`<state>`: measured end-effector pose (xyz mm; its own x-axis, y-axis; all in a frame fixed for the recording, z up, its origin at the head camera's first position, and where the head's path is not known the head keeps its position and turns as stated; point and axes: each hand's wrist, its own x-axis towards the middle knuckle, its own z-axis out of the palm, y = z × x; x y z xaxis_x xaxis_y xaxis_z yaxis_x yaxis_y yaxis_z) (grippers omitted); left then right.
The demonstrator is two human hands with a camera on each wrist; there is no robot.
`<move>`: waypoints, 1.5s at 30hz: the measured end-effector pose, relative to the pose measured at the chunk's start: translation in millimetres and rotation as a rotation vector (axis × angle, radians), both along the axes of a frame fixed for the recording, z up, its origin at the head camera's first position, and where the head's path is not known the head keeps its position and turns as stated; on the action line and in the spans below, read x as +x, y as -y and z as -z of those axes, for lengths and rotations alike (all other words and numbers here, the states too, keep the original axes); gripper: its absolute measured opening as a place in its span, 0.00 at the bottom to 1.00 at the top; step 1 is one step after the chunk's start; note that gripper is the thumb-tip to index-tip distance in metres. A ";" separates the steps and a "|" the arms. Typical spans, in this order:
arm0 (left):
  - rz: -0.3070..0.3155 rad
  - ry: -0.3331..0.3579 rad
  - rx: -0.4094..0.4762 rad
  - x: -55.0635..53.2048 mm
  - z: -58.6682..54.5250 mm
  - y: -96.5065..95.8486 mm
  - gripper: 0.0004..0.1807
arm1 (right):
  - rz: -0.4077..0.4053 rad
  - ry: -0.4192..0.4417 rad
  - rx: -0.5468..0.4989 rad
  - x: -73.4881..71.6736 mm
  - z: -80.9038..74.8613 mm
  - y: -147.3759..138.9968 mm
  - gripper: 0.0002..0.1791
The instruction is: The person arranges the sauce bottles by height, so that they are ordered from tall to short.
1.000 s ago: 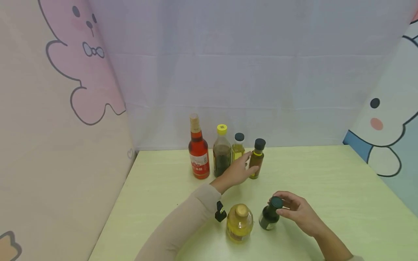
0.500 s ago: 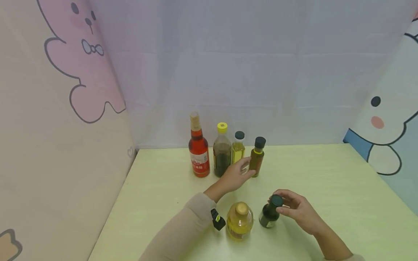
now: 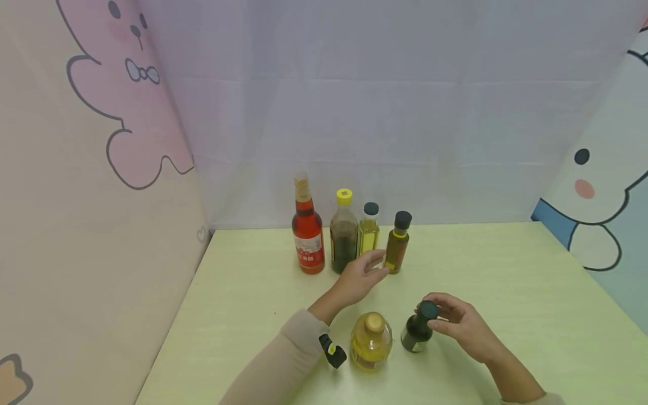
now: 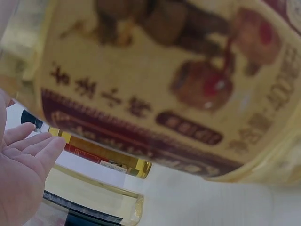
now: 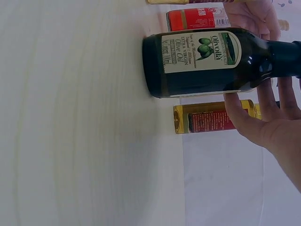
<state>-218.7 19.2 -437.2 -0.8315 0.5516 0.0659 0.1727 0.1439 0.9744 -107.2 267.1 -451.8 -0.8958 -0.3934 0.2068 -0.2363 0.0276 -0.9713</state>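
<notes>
My left hand reaches over the table, fingers relaxed and holding nothing, its fingertips beside a small oil bottle with a black cap. In the left wrist view the fingers lie near that bottle; contact cannot be told. My right hand holds a dark green olive oil bottle round its neck, thumb on the near side. The right wrist view shows its olive label. Between the forearms stands a round yellow bottle with a gold cap, whose label fills much of the left wrist view.
Along the back stand a red bottle, a yellow-capped dark bottle and a narrow yellow bottle. The pale table meets a white cloth backdrop. Printed panels rise at both sides.
My left hand has drawn back, left and nearer, away from the small black-capped bottle, which now shows more fully. My right hand and the olive oil bottle stay nearly still.
</notes>
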 end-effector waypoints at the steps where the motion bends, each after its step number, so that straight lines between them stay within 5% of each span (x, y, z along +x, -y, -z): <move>1: -0.002 0.002 0.004 1.2 0.2 1.1 0.29 | -0.002 0.000 0.000 -0.1 -0.1 0.1 0.19; 29: 0.025 0.013 0.071 39.3 20.0 22.0 0.21 | -0.005 -0.024 -0.010 1.8 -3.3 1.4 0.21; 45: 0.122 -0.027 0.141 55.0 28.3 40.2 0.24 | -0.021 -0.031 -0.030 1.7 -1.8 0.9 0.22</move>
<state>-163.7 -21.0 -465.4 -0.7561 0.6315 0.1716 0.2073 -0.0175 0.9781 -105.5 266.2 -450.1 -0.8803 -0.4054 0.2464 -0.2667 -0.0067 -0.9638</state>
